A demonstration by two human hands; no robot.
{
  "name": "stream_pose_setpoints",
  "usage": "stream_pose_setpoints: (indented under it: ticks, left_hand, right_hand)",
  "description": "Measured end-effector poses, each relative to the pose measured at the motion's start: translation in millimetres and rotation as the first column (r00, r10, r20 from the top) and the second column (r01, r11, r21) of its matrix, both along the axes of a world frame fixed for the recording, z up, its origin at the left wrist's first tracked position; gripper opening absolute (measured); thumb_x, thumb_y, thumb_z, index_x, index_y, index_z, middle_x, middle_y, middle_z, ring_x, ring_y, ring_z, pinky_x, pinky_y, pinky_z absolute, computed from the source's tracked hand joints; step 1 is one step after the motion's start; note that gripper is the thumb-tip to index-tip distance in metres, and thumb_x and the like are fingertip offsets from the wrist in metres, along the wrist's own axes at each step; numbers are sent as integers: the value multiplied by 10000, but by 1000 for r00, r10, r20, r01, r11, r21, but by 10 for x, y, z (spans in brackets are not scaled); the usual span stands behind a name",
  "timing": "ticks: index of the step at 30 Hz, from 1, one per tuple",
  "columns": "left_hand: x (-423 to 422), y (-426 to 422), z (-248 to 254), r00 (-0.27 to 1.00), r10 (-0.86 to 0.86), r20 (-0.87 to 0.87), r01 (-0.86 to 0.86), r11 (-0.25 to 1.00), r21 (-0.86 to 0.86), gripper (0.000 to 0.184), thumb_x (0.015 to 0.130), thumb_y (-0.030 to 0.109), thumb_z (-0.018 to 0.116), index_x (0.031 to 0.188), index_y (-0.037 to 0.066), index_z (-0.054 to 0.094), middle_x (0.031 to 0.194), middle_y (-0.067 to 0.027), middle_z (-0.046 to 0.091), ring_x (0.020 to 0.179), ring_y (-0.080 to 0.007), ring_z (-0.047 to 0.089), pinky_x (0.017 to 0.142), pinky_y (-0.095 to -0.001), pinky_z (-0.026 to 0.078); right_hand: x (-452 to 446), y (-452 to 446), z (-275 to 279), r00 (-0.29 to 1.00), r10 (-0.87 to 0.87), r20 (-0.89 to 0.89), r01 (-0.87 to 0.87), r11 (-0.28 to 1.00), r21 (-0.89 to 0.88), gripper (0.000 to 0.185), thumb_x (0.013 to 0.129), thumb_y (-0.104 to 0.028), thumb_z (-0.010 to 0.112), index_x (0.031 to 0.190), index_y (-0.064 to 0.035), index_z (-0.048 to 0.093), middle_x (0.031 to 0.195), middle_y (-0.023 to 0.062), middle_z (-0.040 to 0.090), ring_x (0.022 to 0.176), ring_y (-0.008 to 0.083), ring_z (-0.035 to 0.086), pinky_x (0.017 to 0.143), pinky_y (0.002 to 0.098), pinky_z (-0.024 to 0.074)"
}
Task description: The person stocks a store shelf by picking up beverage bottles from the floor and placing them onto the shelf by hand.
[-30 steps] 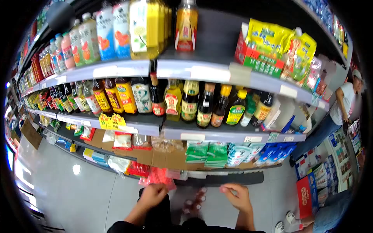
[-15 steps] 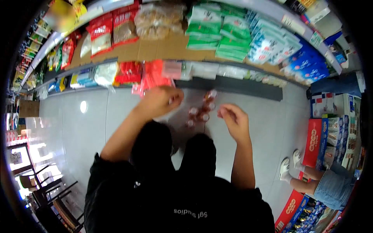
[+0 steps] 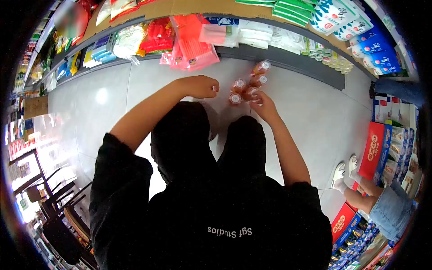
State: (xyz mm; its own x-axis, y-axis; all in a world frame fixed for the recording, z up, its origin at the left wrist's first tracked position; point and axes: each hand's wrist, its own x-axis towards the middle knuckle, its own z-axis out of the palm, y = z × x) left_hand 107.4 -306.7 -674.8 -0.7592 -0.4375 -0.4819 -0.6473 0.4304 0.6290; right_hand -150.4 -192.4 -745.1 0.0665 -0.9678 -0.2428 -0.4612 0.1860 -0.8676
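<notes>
Looks like the grabbing step imo, right hand (image 3: 264, 108) at one of the reddish bottles (image 3: 250, 93) bunched on the floor (image 3: 310, 130) (can't tell if it's actually pinching), left hand (image 3: 203, 87) curled up nearby, so next probably needs a firm grip.

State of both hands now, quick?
Left hand: curled closed, nothing visible in it.
Right hand: fingers at a bottle on the floor; whether they grip it cannot be told.
</notes>
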Motion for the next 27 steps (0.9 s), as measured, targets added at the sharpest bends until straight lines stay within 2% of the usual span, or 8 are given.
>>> stream_pose_setpoints:
  ticks: [3,7,11,13,15,21,24,27]
  left_hand:
    - [-189,-156,-267,946,-245,210,265,962,-70,304,769,262,529,977,46,583,932,-180,612,884,-342,582,770,-433,455]
    - [-624,-296,-723,958,-141,248,220,921,-323,278,720,259,561,900,60,634,941,-169,632,852,-332,609,726,-433,472]
    - [-807,-40,-779,952,-67,298,151,951,-268,288,730,271,577,954,100,638,985,-144,633,915,-311,605,748,-423,477]
    - [-785,58,-758,914,-209,347,252,964,-85,283,749,269,576,994,143,636,1017,-125,629,950,-289,599,756,-411,479]
    - [-737,53,-872,912,-227,342,285,950,-131,263,760,263,573,997,169,637,1006,-119,633,941,-278,603,747,-402,482]
    - [-571,-240,-1094,911,-91,402,197,953,-231,271,695,174,622,952,91,650,951,-125,645,888,-268,617,714,-387,494]
    - [-557,-270,-1266,922,-120,368,211,953,-218,396,680,155,597,1072,104,568,1036,-129,606,965,-297,581,749,-398,491]
    - [-713,-260,-1125,897,-128,423,238,947,-218,311,679,142,609,986,92,620,972,-109,633,913,-264,607,710,-384,497]
  right_hand:
    - [203,-106,-348,981,194,-14,-194,972,-136,521,708,-156,674,1178,-29,489,1155,179,543,1065,287,532,899,354,416]
    - [419,-231,-878,921,276,-275,-301,952,-51,647,672,-194,697,1240,-42,428,1161,201,531,1106,332,496,939,388,390]
    - [553,-235,-1073,891,210,-401,-230,973,-1,691,651,-200,703,1252,-55,396,1152,206,524,1080,345,499,911,389,402]
    - [578,-223,-1087,877,218,-429,-207,976,73,694,655,-193,700,1258,-56,386,1159,208,520,1083,345,497,908,395,403]
    - [611,-180,-1176,896,96,-433,-133,990,-54,647,661,-189,695,1230,-74,412,1129,195,541,1060,347,509,878,405,417]
    - [488,-167,-1052,945,103,-311,-188,948,-257,526,667,-181,671,1148,-98,474,1039,179,587,972,348,558,818,406,445]
    - [416,-175,-699,926,171,-337,-210,974,-80,513,669,-189,663,1136,-91,475,1006,184,593,952,343,565,806,409,449]
    - [454,-185,-718,910,155,-385,-205,974,-92,514,665,-198,665,1128,-87,472,970,188,598,940,349,565,800,416,450]
